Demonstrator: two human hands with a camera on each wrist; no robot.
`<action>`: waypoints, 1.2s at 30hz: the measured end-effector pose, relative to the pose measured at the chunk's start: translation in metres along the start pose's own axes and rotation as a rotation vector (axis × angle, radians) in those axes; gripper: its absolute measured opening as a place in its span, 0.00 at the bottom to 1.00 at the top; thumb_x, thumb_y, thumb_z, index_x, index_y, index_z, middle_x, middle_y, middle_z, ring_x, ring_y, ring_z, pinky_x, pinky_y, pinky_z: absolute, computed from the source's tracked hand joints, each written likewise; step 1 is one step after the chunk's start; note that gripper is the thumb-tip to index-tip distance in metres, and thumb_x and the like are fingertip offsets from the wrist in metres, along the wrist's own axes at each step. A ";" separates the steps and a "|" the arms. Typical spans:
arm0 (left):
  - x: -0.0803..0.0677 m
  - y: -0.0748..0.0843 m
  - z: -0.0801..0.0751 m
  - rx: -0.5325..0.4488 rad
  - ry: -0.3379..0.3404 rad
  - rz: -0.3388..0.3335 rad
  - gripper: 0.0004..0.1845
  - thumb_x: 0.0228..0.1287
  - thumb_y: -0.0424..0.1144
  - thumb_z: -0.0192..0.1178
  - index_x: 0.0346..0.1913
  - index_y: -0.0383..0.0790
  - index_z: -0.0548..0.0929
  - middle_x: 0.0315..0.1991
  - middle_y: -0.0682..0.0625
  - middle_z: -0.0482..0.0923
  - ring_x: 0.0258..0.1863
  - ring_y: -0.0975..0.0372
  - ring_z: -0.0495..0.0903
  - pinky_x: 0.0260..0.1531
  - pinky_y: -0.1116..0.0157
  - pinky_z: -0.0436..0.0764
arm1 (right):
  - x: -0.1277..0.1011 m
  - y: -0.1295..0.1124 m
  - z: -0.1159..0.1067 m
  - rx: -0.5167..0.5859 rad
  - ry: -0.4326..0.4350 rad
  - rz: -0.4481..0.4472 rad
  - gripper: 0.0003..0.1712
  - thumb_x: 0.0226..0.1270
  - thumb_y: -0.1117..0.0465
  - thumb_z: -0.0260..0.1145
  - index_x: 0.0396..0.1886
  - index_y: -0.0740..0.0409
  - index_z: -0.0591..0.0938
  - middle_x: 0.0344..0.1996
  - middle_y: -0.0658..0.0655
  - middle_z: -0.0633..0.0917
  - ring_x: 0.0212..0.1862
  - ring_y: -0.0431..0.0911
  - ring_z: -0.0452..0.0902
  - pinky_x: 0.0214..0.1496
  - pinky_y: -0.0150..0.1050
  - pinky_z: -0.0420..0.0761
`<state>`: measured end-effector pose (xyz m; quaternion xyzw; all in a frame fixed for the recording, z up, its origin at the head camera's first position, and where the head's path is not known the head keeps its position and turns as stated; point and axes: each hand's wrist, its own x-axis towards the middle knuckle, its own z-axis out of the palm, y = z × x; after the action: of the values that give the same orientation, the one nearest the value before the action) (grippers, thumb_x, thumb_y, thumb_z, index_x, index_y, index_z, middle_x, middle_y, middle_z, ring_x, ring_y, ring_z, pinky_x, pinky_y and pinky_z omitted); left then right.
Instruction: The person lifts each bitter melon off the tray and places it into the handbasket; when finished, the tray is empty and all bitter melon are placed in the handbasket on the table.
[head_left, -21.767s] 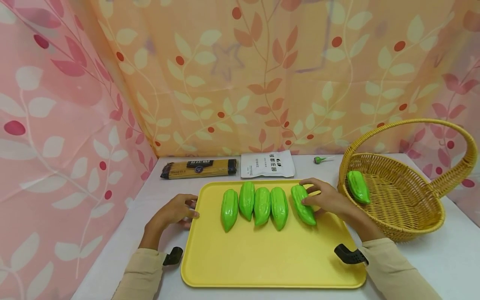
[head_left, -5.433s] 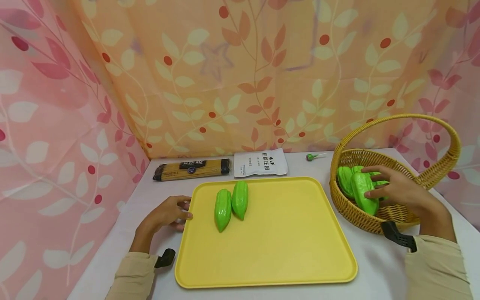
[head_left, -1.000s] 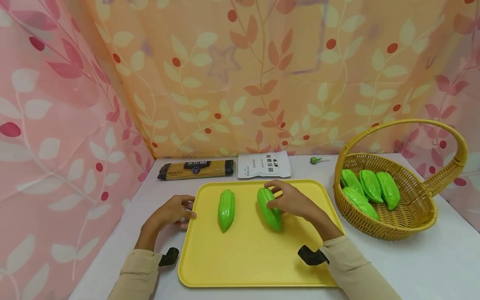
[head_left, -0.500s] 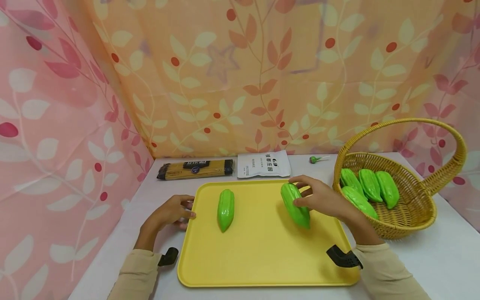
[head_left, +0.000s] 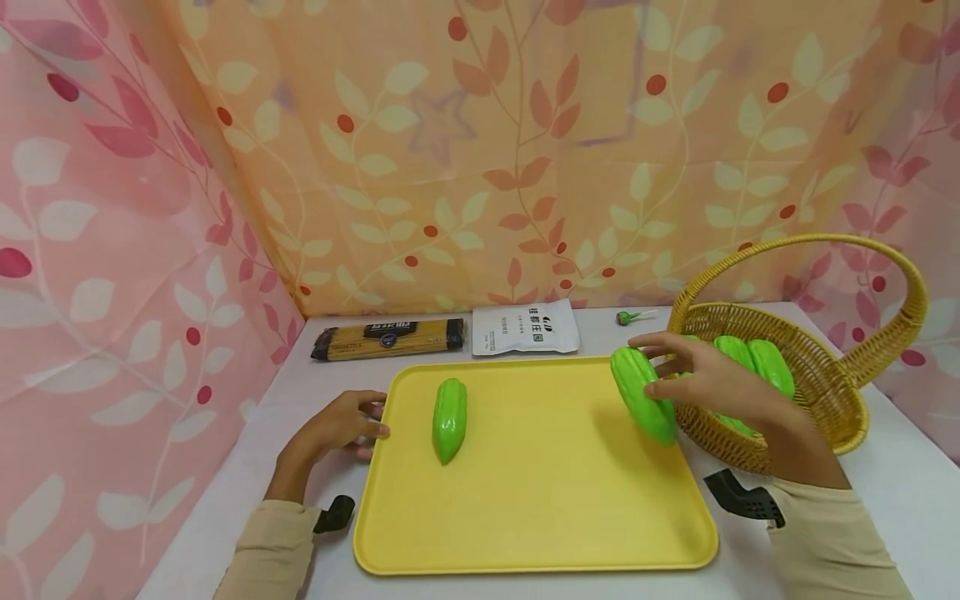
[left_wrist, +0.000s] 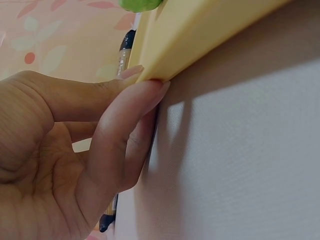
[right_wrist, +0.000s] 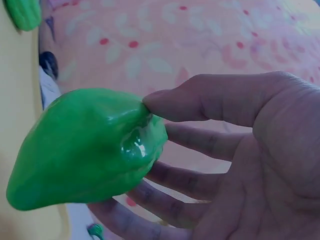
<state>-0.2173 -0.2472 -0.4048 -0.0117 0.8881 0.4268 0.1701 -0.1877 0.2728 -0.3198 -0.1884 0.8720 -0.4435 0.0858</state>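
My right hand (head_left: 708, 379) holds a glossy green ridged gourd (head_left: 641, 396) between thumb and fingers, lifted over the tray's right edge beside the basket. In the right wrist view the same gourd (right_wrist: 85, 150) has its tapered end pointing away from the palm. My left hand (head_left: 341, 425) pinches the left rim of the yellow tray (head_left: 525, 517), with the thumb over the rim and a finger beneath, as the left wrist view of the hand (left_wrist: 100, 130) shows. Another green gourd (head_left: 450, 421) lies on the tray's left half. Several more gourds sit in the wicker basket (head_left: 832, 408), partly hidden by my right hand.
Behind the tray lie a pack of spaghetti (head_left: 390, 337) and a white printed pouch (head_left: 525, 327). A green lollipop (head_left: 626, 317) is near the back, left of the basket. The basket's tall handle (head_left: 787, 239) arches over it. Patterned cloth (head_left: 480, 167) encloses the table.
Over the last second my right hand has carried the gourd rightward and up from the tray's middle towards the basket. Earlier, other gourds went from tray to basket. My left hand stays at the rim.
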 end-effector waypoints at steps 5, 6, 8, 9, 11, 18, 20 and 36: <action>0.000 -0.001 -0.001 -0.005 -0.005 -0.003 0.37 0.65 0.31 0.73 0.75 0.30 0.72 0.57 0.37 0.80 0.41 0.56 0.80 0.34 0.62 0.85 | -0.013 0.010 -0.024 -0.052 0.044 -0.005 0.36 0.74 0.60 0.70 0.78 0.56 0.70 0.72 0.66 0.72 0.66 0.63 0.73 0.51 0.38 0.84; 0.000 -0.002 -0.001 -0.007 -0.006 0.000 0.37 0.65 0.31 0.73 0.75 0.29 0.72 0.57 0.37 0.80 0.41 0.56 0.80 0.34 0.62 0.85 | -0.016 0.013 -0.029 -0.069 0.060 -0.005 0.36 0.74 0.59 0.70 0.78 0.55 0.70 0.72 0.64 0.73 0.65 0.60 0.74 0.50 0.36 0.84; 0.000 -0.002 -0.001 -0.009 -0.007 0.000 0.37 0.65 0.31 0.73 0.75 0.29 0.72 0.57 0.37 0.80 0.40 0.57 0.80 0.34 0.62 0.85 | -0.021 0.020 -0.039 -0.106 0.101 -0.005 0.35 0.74 0.59 0.70 0.78 0.52 0.71 0.72 0.60 0.73 0.63 0.51 0.76 0.50 0.35 0.83; 0.000 -0.002 -0.001 -0.009 -0.006 0.000 0.37 0.65 0.31 0.73 0.75 0.29 0.72 0.57 0.37 0.80 0.40 0.57 0.80 0.34 0.62 0.85 | -0.024 0.023 -0.043 -0.120 0.120 -0.007 0.34 0.74 0.59 0.70 0.77 0.52 0.71 0.72 0.59 0.72 0.61 0.47 0.76 0.50 0.34 0.83; 0.000 -0.002 -0.001 -0.007 -0.005 -0.002 0.37 0.65 0.31 0.73 0.75 0.29 0.72 0.57 0.37 0.80 0.41 0.57 0.79 0.33 0.62 0.85 | -0.031 0.030 -0.052 -0.137 0.147 0.016 0.35 0.76 0.58 0.69 0.78 0.50 0.71 0.72 0.56 0.71 0.58 0.39 0.76 0.49 0.33 0.83; 0.000 0.000 0.000 -0.013 -0.009 0.003 0.36 0.65 0.31 0.72 0.75 0.29 0.72 0.57 0.37 0.80 0.41 0.57 0.80 0.34 0.62 0.85 | -0.048 0.051 -0.076 -0.151 0.180 0.146 0.38 0.81 0.51 0.64 0.84 0.45 0.62 0.76 0.64 0.64 0.57 0.37 0.70 0.45 0.35 0.83; 0.001 0.001 0.000 -0.012 -0.009 0.002 0.36 0.66 0.31 0.72 0.75 0.29 0.72 0.58 0.37 0.80 0.41 0.57 0.80 0.34 0.62 0.85 | -0.051 0.058 -0.080 -0.159 0.198 0.173 0.38 0.81 0.51 0.64 0.84 0.47 0.62 0.75 0.64 0.65 0.57 0.38 0.70 0.44 0.34 0.82; 0.000 -0.002 -0.001 -0.036 -0.034 0.043 0.36 0.65 0.30 0.71 0.75 0.27 0.71 0.56 0.37 0.80 0.42 0.56 0.80 0.31 0.62 0.85 | -0.055 0.097 -0.087 -0.160 0.203 0.296 0.46 0.80 0.54 0.64 0.83 0.71 0.53 0.75 0.82 0.60 0.65 0.76 0.68 0.43 0.38 0.87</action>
<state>-0.2178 -0.2491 -0.4053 0.0115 0.8774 0.4462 0.1757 -0.1889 0.4113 -0.3471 -0.0185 0.9269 -0.3720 0.0462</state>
